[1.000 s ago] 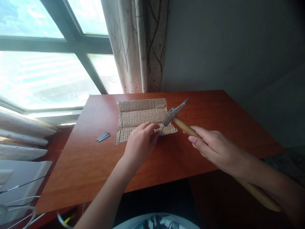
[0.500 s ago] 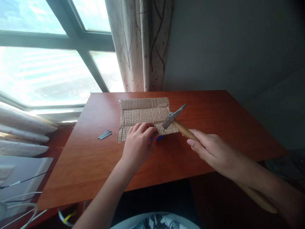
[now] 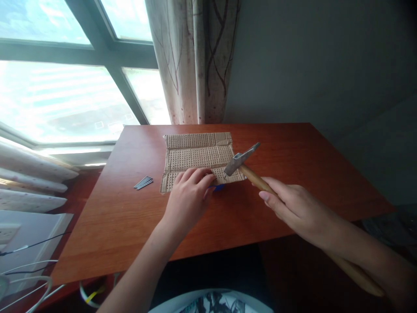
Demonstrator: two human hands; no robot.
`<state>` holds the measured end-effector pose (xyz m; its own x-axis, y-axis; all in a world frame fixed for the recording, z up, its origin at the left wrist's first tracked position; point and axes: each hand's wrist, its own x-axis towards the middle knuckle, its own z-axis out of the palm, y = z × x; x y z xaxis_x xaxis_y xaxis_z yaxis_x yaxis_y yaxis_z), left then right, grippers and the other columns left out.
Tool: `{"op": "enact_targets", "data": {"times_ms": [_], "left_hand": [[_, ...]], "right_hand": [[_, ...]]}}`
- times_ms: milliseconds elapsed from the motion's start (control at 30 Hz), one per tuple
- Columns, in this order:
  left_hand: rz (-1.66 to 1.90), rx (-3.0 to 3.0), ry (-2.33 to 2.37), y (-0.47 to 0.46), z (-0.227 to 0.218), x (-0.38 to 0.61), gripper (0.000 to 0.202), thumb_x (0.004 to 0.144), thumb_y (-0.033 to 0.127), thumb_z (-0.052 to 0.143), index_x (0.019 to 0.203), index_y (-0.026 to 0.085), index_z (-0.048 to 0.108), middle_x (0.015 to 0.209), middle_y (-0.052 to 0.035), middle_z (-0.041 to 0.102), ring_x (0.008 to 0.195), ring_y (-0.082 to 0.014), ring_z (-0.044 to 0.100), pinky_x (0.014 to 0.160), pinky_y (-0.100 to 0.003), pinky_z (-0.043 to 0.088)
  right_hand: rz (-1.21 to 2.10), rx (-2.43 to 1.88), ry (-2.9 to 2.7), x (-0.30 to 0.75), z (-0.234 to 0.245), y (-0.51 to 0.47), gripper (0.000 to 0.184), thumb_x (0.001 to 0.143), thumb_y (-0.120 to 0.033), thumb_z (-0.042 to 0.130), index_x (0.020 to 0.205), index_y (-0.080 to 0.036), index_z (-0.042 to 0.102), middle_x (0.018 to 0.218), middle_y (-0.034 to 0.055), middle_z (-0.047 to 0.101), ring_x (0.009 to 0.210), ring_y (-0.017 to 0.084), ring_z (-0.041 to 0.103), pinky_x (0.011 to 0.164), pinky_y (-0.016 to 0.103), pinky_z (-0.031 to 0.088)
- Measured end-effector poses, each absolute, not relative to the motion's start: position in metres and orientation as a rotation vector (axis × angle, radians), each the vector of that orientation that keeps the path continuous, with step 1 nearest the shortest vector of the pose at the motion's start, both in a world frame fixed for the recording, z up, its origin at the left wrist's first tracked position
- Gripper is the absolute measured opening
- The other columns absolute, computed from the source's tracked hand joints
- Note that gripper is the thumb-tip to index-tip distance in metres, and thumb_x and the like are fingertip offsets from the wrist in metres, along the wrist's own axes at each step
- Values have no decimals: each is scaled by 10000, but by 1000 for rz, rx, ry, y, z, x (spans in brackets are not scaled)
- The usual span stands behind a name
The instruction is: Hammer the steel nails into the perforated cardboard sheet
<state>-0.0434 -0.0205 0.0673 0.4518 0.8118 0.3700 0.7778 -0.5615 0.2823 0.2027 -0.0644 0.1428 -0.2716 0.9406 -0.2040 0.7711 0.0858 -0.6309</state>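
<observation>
A piece of brown cardboard (image 3: 195,154) full of small holes lies flat on the reddish wooden table (image 3: 130,226). My left hand (image 3: 187,198) rests on its near edge with the fingers curled down; whether they pinch a nail is hidden. My right hand (image 3: 293,208) grips the long wooden handle of a hammer (image 3: 250,174). The metal hammer head (image 3: 239,158) hovers just above the cardboard's near right corner, close to my left fingertips. Something blue (image 3: 219,188) peeks out from under the cardboard edge.
A small bundle of loose nails (image 3: 143,182) lies on the table left of the cardboard. A patterned curtain (image 3: 195,65) and a large window (image 3: 65,87) stand behind the table. Cables (image 3: 29,278) hang at the lower left.
The hammer head dropped toward the cardboard half a second ago and has now lifted slightly. My left hand stayed on the cardboard's near edge.
</observation>
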Motion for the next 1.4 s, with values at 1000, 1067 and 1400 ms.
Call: {"op": "enact_targets", "data": {"times_ms": [1000, 1067, 1400], "left_hand": [[860, 2686, 1391, -21, 61, -45, 184, 945, 192, 564, 1067, 255, 687, 1191, -20, 707, 1101, -230, 609, 916, -404, 421], [854, 2688, 1391, -21, 61, -46, 194, 937, 176, 568, 1070, 256, 684, 1199, -19, 703, 1113, -229, 606, 919, -403, 422], [801, 2693, 1401, -22, 64, -45, 222, 938, 174, 550, 1107, 255, 668, 1230, -43, 689, 1142, -246, 597, 939, -424, 425]], "right_hand": [[1004, -1664, -2139, 196, 142, -61, 264, 1023, -349, 367, 1098, -202, 573, 808, 26, 672, 663, 160, 622, 600, 281, 442], [990, -1678, -2130, 197, 142, -62, 289, 1025, -378, 360, 1113, -207, 575, 776, 21, 662, 639, 164, 615, 572, 281, 435], [985, -1642, -2125, 196, 139, -62, 283, 1020, -364, 379, 1127, -201, 584, 749, 18, 657, 611, 164, 606, 562, 283, 438]]}}
